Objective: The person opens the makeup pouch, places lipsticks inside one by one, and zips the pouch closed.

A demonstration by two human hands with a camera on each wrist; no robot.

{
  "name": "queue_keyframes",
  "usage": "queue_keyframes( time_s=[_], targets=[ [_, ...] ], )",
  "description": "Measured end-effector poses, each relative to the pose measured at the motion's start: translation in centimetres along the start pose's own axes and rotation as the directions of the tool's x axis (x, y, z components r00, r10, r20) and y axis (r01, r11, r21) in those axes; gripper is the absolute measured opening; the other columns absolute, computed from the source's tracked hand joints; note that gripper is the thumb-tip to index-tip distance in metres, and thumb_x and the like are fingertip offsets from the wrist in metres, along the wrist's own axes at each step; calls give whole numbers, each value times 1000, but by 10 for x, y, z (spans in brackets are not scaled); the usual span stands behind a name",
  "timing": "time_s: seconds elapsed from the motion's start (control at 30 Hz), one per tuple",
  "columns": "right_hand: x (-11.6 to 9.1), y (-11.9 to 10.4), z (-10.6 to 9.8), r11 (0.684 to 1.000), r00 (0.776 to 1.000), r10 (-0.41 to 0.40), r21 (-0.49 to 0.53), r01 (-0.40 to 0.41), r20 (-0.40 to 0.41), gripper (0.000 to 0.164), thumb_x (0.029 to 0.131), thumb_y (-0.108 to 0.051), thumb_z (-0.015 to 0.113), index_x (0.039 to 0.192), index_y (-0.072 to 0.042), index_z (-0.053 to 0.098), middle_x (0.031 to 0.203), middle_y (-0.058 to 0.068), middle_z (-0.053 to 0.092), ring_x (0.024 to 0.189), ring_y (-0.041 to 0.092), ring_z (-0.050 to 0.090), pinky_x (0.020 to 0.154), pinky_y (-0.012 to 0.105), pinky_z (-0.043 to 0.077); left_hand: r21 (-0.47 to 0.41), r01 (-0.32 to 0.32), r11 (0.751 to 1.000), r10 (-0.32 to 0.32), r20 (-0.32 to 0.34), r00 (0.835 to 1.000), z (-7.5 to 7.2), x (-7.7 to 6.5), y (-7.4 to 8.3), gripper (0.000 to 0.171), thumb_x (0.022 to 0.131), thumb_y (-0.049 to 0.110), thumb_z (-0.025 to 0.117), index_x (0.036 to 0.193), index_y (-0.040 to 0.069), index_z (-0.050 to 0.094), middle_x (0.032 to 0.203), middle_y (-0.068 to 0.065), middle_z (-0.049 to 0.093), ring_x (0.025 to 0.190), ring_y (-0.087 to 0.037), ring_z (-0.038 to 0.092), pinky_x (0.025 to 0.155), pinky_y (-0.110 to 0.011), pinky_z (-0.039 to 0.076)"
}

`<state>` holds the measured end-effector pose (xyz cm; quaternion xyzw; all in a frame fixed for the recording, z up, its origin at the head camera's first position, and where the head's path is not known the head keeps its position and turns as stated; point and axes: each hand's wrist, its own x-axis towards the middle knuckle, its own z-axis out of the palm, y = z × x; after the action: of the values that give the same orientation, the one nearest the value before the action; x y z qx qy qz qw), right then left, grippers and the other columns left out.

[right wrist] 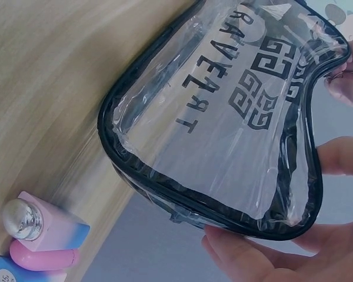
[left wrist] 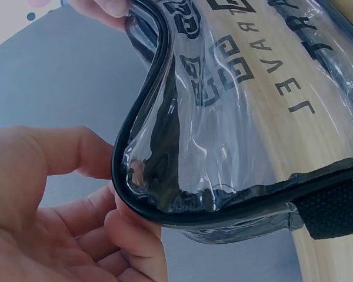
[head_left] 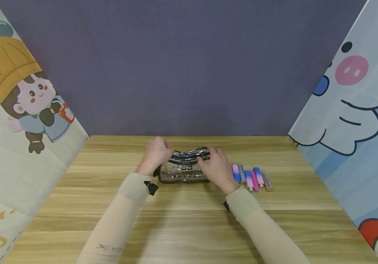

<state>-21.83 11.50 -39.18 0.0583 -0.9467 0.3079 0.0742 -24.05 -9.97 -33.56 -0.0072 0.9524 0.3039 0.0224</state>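
A clear plastic zip pouch [head_left: 184,176] with black piping and the word TRAVEL stands on the wooden table in front of me. At its upper left corner my left hand [head_left: 156,156] pinches the black edge; in the left wrist view thumb and fingers meet around that rim. My right hand [head_left: 219,169] holds the upper right corner, its thumb and fingers on either side of the edge in the right wrist view. Between the hands the pouch's top edge [right wrist: 309,117] sags in a curve. Through the clear wall of the pouch [left wrist: 235,147] I see no contents.
Several small pink, blue and silver tubes [head_left: 254,179] lie side by side just right of the pouch. A black fabric tab [left wrist: 332,208] sticks out at the pouch's left end. A dark grey panel [head_left: 189,73] closes off the table's back; printed cartoon sheets hang at both sides.
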Motion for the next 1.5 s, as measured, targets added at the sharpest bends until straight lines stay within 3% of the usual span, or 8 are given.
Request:
queue_keyframes(
  time_s=[0.27,0.53,0.73,1.0,1.23,1.5],
  targets=[
    [0,-1,0,1000,1000,-5,-2,5,-4,68,96,-46,61,147,-3,48,144,25,50,130,43,50,104,61,46,9,-32,999,32,-18,999,4,1,3,42,88,13,65,55,17,40,48,7,33,42,-9,29,43,-24,28],
    [1,-1,0,1000,1000,-10,-7,10,-13,68,96,-46,61,147,-2,49,144,25,51,129,43,50,104,60,46,1,5,1000,-5,19,1000,7,3,11,41,88,9,66,56,16,41,49,6,33,43,-9,30,41,-23,31],
    [1,0,0,1000,1000,-16,-11,16,-15,68,96,-46,62,147,-2,49,143,25,51,128,43,51,102,61,48,-29,22,999,-21,41,999,12,3,14,38,86,2,62,58,15,40,50,7,32,42,-8,28,37,-21,26],
    [0,0,0,1000,1000,-21,-7,21,-21,68,96,-45,62,146,-1,49,143,26,51,129,43,51,102,60,47,-15,-14,1000,14,3,1000,18,3,17,37,79,-3,60,54,16,38,48,6,31,40,-8,26,36,-21,23],
    [0,0,1,1000,999,-18,-8,18,-28,68,95,-46,63,146,-1,50,143,25,52,129,42,51,103,60,47,-50,-16,999,19,45,999,24,2,21,39,83,-1,65,57,15,40,50,5,34,41,-9,30,36,-20,28],
    [0,1,2,1000,999,-15,-6,15,-32,68,95,-46,62,146,-2,50,142,25,52,128,42,51,103,60,47,-27,-19,999,21,50,999,27,2,24,36,83,-1,64,59,14,41,51,4,37,41,-9,32,36,-21,29]
  ],
)
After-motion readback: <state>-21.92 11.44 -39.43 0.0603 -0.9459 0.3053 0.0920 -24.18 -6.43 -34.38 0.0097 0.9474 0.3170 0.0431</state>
